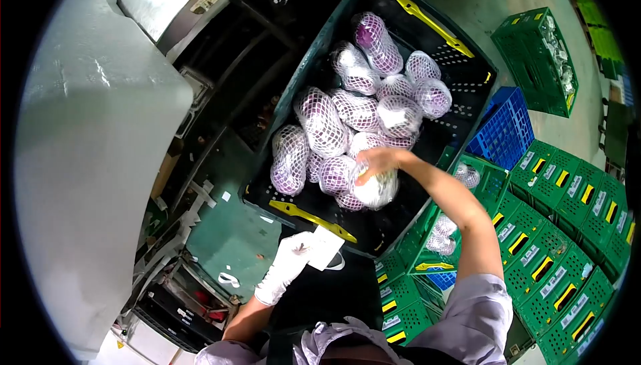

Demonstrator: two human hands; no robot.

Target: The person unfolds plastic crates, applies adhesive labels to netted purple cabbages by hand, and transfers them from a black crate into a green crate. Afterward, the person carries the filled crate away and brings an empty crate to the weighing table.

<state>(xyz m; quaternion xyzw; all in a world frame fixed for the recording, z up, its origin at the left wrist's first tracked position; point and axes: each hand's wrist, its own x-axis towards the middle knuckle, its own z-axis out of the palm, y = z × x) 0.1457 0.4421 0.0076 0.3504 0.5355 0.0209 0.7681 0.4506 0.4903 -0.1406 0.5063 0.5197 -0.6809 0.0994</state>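
My right hand (379, 163), bare, curls its fingers over a round, pale, plastic-wrapped vegetable (378, 190) at the near end of a black crate (427, 199). Motion blurs it slightly, and its exact kind does not show. Around it lie several purple vegetables (320, 121) in white netting and clear film, some long, some round. My left hand (292, 256), in a white glove, is closed on a white card (325, 247) just outside the crate's near rim, by a yellow handle (312, 221).
Green crates with yellow handles (544, 268) are stacked at the right. An open green crate (427, 258) beside the black one contains netted produce. Farther back are a blue crate (504, 128) and another filled green crate (534, 61). A large grey metal housing (93, 151) stands at the left.
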